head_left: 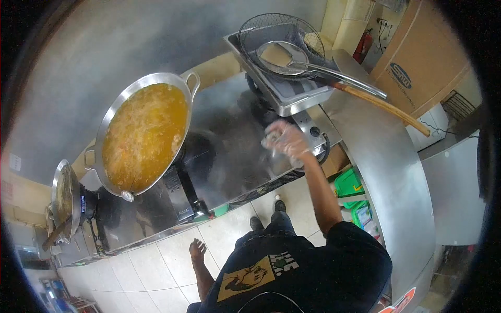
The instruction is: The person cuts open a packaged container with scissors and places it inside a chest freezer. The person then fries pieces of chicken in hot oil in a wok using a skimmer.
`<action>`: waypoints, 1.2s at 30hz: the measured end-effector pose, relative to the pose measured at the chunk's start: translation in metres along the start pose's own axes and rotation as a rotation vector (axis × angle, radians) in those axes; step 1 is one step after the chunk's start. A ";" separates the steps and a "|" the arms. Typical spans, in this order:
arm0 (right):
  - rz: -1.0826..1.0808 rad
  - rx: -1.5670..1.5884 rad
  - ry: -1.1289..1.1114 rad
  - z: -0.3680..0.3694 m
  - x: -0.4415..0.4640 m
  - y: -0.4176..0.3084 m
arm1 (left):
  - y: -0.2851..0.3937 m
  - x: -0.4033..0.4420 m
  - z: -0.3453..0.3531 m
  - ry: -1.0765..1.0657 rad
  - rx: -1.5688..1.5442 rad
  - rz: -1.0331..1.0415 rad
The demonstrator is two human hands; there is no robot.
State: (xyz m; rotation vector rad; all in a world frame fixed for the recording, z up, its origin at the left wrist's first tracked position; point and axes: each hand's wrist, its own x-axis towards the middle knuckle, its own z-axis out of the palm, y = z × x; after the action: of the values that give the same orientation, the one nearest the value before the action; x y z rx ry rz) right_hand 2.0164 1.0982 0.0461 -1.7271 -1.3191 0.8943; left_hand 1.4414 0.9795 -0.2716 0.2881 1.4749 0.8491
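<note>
My right hand is raised over the steel counter, close to the corner of a metal tray. Something whitish and translucent covers it, perhaps a thin plastic glove or flour. Its fingers look curled but are blurred, so whether they hold anything is unclear. Low at my side, above the tiled floor, my left hand is bare with fingers apart and nothing in it. To the left, a large two-handled wok contains bubbling golden oil with pale pieces frying in it.
A wire strainer with a long wooden handle and a metal ladle-like skimmer rest across the tray. A second wok stands far left on a burner. At right are a curved steel worktop and a cardboard box.
</note>
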 end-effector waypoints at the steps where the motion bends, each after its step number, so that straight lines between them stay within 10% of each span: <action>1: -0.094 -0.175 0.111 -0.025 0.002 -0.026 | -0.009 -0.007 -0.008 -0.001 0.023 -0.016; 9: 0.094 -0.763 0.341 -0.170 0.169 -0.052 | -0.059 -0.018 -0.005 0.098 -0.193 -0.079; 12: -0.195 -0.850 0.348 -0.213 0.235 0.013 | -0.074 -0.038 0.002 0.114 -0.281 -0.047; 21: -0.010 -1.386 0.155 -0.289 0.100 -0.039 | -0.153 -0.098 0.003 0.352 -0.349 -0.196; 28: 0.325 -1.068 -0.092 -0.333 0.118 0.011 | -0.149 -0.062 -0.004 0.195 -0.282 -0.174; 36: -0.195 -1.214 0.060 -0.299 0.040 -0.044 | -0.157 -0.046 0.015 0.247 -0.264 -0.069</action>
State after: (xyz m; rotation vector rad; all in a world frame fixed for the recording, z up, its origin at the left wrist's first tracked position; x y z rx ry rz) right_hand 2.2685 1.0970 0.2183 -2.3484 -2.1513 -0.1990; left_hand 1.5114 0.8466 -0.3376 -0.0674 1.5685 1.0390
